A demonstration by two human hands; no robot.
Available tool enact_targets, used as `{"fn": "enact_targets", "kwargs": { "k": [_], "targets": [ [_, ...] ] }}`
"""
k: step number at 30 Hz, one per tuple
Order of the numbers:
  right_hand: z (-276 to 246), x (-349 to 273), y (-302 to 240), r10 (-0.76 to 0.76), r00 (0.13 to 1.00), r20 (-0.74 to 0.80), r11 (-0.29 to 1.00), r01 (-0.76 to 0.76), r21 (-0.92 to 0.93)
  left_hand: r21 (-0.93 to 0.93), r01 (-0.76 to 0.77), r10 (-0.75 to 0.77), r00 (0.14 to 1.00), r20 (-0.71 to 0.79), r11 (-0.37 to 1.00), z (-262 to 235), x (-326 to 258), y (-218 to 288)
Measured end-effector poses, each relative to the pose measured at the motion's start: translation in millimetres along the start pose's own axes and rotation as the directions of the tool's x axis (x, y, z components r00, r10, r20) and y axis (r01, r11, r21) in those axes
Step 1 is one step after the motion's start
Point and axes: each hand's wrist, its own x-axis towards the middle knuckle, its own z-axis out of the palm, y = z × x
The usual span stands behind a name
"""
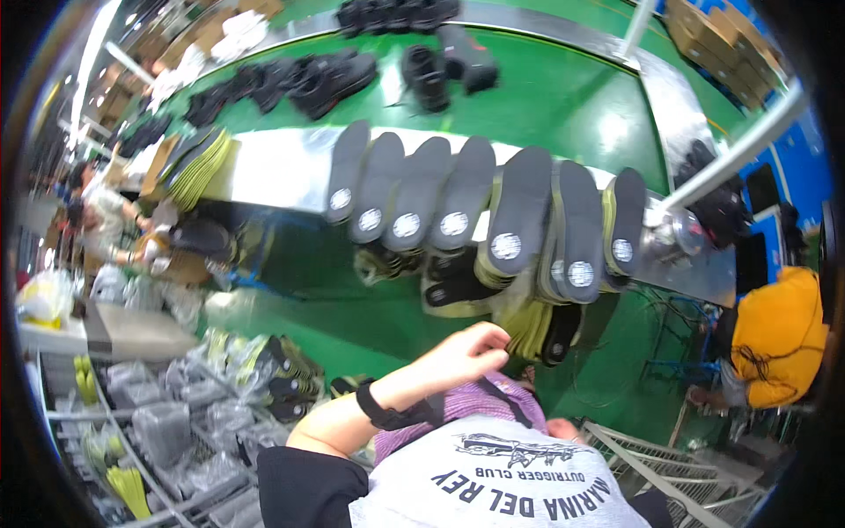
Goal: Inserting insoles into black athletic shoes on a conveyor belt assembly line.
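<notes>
My left hand (475, 349) is in front of my chest, fingers curled and close together, with a dark band round the wrist. Its palm is hidden, so whatever it holds, if anything, does not show. Just beyond its fingertips is a fanned stack of yellow-green insoles (525, 331), beside a black insole (562, 334). Only a small part of my right hand (563, 429) shows, low by my body; its fingers are hidden. Ahead, dark grey insoles (521, 207) with round white heel marks lie in a row of stacks along the table edge (280, 172).
Black shoes (330, 84) stand on the green surface behind the table. At left, a wire rack (114, 414) holds plastic-bagged items; farther back a person (110, 216) works. A yellow cloth (779, 339) drapes at right. A metal frame (651, 466) is beside my right side.
</notes>
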Motion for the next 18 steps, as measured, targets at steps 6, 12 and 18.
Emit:
{"fn": "enact_targets", "kwargs": {
  "k": [6, 12, 18],
  "targets": [
    [-5.3, 12.2, -153.5, -0.039, 0.99, -0.134, 0.999, 0.039, -0.003, -0.182, -0.098, -0.036, 0.787, -0.616, 0.978, -88.3, -95.9, -51.6],
    [27.1, 26.9, -285.4, -0.25, 0.912, 0.324, 0.944, 0.304, -0.126, -0.316, -0.205, -0.077, 0.717, -0.693, 0.926, -94.1, -138.5, -64.1],
    [81.3, 25.4, -409.3, -0.37, 0.686, 0.626, 0.81, 0.568, -0.144, -0.232, -0.221, -0.049, 0.616, -0.786, 0.947, -137.7, -181.0, -73.3]
  ]
}}
